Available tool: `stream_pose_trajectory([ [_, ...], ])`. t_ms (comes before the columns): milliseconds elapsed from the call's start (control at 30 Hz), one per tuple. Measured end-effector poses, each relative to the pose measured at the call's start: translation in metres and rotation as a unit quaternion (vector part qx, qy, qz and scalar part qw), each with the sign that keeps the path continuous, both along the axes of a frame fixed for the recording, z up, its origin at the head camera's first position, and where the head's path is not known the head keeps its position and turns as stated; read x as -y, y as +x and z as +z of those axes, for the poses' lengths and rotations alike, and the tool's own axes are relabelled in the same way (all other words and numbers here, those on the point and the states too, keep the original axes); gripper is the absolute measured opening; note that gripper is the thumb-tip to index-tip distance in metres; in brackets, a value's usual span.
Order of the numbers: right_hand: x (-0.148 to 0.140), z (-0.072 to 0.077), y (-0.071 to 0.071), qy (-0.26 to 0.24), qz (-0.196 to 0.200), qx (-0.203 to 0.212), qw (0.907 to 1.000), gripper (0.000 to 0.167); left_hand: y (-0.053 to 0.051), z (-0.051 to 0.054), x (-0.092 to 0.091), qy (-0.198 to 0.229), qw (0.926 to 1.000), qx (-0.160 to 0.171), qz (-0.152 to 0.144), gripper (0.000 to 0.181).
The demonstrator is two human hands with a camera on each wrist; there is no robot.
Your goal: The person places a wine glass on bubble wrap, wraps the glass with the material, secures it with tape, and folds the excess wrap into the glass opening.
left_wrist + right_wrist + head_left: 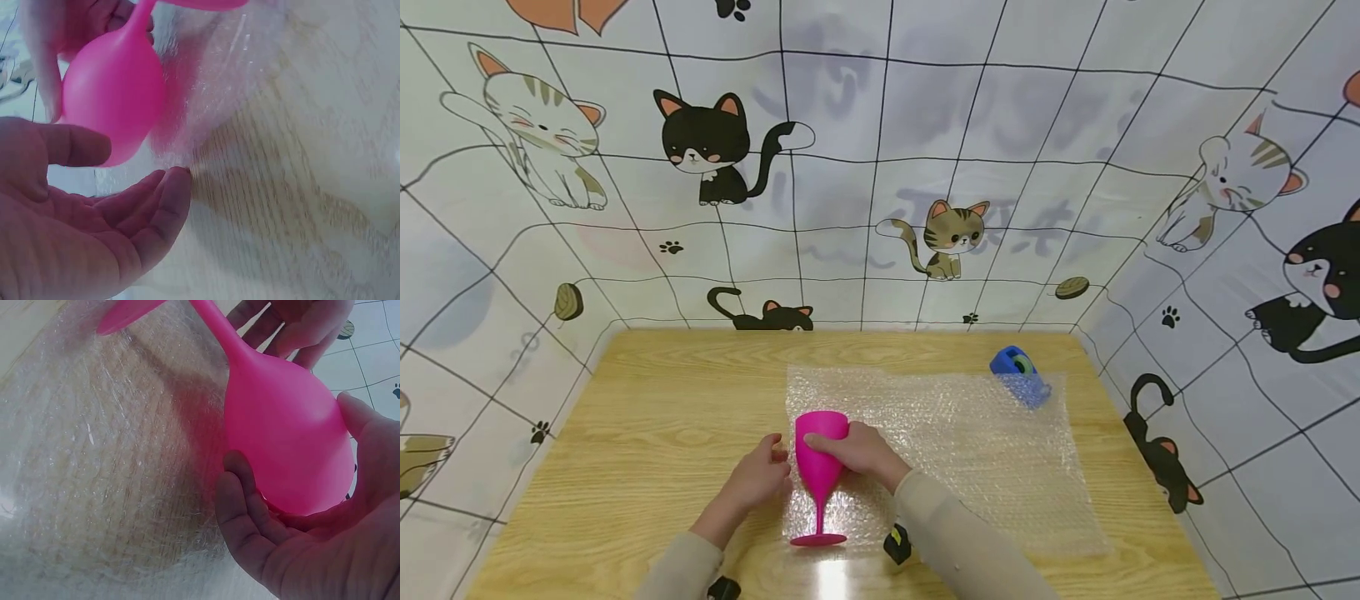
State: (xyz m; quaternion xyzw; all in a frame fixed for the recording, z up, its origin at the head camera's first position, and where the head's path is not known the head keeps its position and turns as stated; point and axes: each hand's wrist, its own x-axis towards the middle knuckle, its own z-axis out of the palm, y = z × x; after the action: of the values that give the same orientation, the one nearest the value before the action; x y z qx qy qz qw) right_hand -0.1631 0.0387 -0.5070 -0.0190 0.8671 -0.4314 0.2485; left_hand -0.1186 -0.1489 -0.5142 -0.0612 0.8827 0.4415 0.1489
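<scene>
A bright pink goblet with a thin stem and round foot is held over the left end of a bubble wrap sheet. My right hand grips its bowl from the right, thumb across the near side and fingers curled behind, as the right wrist view shows around the goblet. Just left of the bowl, my left hand has its fingers loosely bent. In the left wrist view, a gap shows between the left fingers and the goblet; whether the thumb touches the rim I cannot tell.
A blue tape dispenser stands at the back right, its front part under the bubble wrap's far edge. The wooden table extends left of the sheet. A cat-patterned curtain hangs behind and along both sides.
</scene>
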Motion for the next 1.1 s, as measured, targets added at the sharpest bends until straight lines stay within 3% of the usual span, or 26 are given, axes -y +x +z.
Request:
stream_pose_trajectory([
  [167,-0.001,0.000,0.000,-0.004,0.002,0.003,1.0000,0.063,-0.007,-0.002,0.004,0.077,0.9943,0.049,0.055,0.061],
  [300,-0.001,-0.001,0.000,-0.008,0.001,0.002,1.0000,0.062,-0.012,-0.005,0.005,0.112,0.9880,0.076,0.075,0.062],
  [467,-0.001,-0.001,0.000,-0.009,0.000,0.002,1.0000,0.064,-0.015,-0.008,0.002,0.119,0.9860,0.081,0.084,0.060],
  [600,-0.001,0.000,0.000,-0.005,0.002,0.002,1.0000,0.065,-0.017,-0.010,-0.001,0.162,0.9784,0.082,0.098,0.053],
  [733,-0.001,0.000,0.000,-0.006,0.002,0.003,1.0000,0.065,-0.019,-0.012,-0.003,0.199,0.9712,0.084,0.100,0.045],
  [1100,-0.002,-0.003,-0.002,-0.007,0.004,0.004,1.0000,0.068,-0.015,-0.015,-0.004,0.199,0.9733,0.082,0.079,0.049],
])
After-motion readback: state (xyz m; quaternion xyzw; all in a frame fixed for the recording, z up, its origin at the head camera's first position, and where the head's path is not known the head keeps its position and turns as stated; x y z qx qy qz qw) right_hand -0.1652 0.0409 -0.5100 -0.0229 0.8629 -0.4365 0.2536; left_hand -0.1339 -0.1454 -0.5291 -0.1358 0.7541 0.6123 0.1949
